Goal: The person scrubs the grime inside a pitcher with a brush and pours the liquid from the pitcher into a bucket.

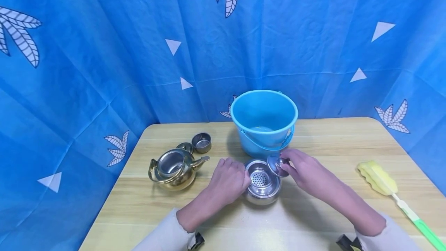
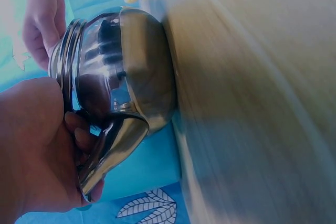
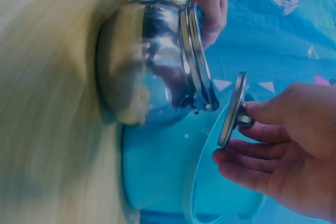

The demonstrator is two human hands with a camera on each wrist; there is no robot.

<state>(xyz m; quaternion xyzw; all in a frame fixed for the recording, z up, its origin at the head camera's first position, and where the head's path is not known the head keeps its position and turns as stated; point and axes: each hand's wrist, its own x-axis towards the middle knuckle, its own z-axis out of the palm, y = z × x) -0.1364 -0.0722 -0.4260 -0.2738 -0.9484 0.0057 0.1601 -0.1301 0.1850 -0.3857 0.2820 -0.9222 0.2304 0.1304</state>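
A shiny silver teapot [image 1: 263, 201] stands upright on the table, its top uncovered, with a perforated strainer [image 1: 259, 179] seated in the mouth. My left hand [image 1: 226, 181] is at the pot's left side; in the left wrist view its fingers curl round the spout [image 2: 107, 150]. Between thumb and fingers, my right hand [image 1: 308, 169] pinches the knob of a round metal lid [image 1: 273, 165]. The lid is tilted at the pot's upper right, and the right wrist view shows it apart from the rim.
Just behind the pot stands a light blue bucket [image 1: 263, 107]. To the left are a gold teapot [image 1: 182, 182] without its lid, a loose strainer cup [image 1: 202, 143] and a small lid [image 1: 186, 147]. A yellow sponge brush [image 1: 379, 179] lies at right.
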